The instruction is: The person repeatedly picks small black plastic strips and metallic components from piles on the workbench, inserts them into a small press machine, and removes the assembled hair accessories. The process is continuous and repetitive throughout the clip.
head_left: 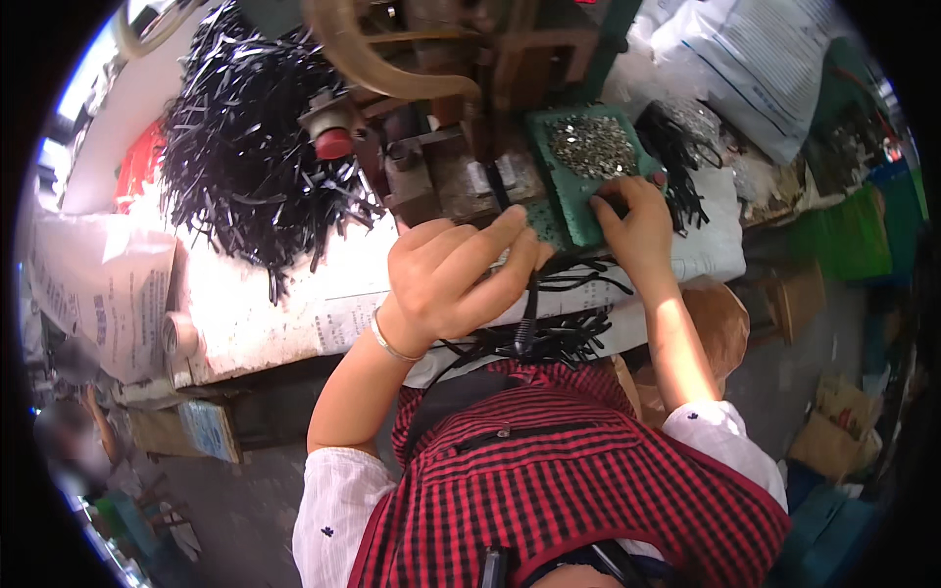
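My left hand (453, 279) is closed in a pinch in front of the press, its fingertips at the near end of a narrow black strap (498, 186). The strap's far part lies under the machine's upright tool, by a small metal block (480, 178). My right hand (639, 227) rests on the near right part of a green tray (578, 220), thumb and fingers curled close together. Whatever lies between those fingertips is too small or hidden. Just beyond them, a heap of small shiny metal pieces (591, 145) sits in the tray.
A red knob (333, 143) sticks out at the press's left, beside a large pile of black straps (260, 147). More straps (676, 162) lie right of the tray, others (564, 333) at the table's front edge. White sacks (755, 64) stand at the back right.
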`<state>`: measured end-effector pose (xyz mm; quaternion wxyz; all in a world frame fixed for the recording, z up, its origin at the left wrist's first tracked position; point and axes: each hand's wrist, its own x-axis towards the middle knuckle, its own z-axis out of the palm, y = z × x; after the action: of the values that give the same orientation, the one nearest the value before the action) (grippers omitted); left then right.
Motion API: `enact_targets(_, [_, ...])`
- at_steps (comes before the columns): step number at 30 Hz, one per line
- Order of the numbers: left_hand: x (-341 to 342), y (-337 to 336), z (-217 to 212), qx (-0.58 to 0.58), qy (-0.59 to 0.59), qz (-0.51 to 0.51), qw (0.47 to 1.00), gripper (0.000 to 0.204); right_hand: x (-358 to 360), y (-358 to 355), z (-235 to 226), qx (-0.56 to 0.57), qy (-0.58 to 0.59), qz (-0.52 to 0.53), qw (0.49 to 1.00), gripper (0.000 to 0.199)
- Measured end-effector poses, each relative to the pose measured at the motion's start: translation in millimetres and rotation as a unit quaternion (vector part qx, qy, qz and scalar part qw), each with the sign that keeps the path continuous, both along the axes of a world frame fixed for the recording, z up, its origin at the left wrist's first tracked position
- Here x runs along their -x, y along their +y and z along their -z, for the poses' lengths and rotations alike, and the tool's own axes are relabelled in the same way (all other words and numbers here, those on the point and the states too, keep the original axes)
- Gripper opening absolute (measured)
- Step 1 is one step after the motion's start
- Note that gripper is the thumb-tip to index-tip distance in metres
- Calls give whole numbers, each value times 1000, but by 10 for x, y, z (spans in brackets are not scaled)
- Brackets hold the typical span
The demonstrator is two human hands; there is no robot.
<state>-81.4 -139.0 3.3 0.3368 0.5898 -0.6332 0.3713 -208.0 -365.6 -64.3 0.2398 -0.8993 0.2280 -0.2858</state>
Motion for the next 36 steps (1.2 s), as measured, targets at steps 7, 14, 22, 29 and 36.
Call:
enact_targets(7, [211, 189, 72, 13, 168, -13, 986, 29, -60, 42, 152, 159, 69, 44, 984, 9])
enact_targets(14, [-641, 564, 900, 63, 368, -259, 891, 66, 41, -166, 189, -28, -27, -9, 999, 19])
enact_targets(22, [-1139, 572, 318, 286, 312, -317, 849, 38, 96, -89, 148, 79, 53, 26, 995, 13])
enact_targets(29, [-1413, 1333, 210, 151, 265, -388, 870, 14, -32, 6, 56, 12, 42, 38, 998, 7])
enact_targets(36, [-1914, 1018, 543, -214, 97, -664, 710, 14, -262, -185, 108, 109, -71, 13, 991, 20])
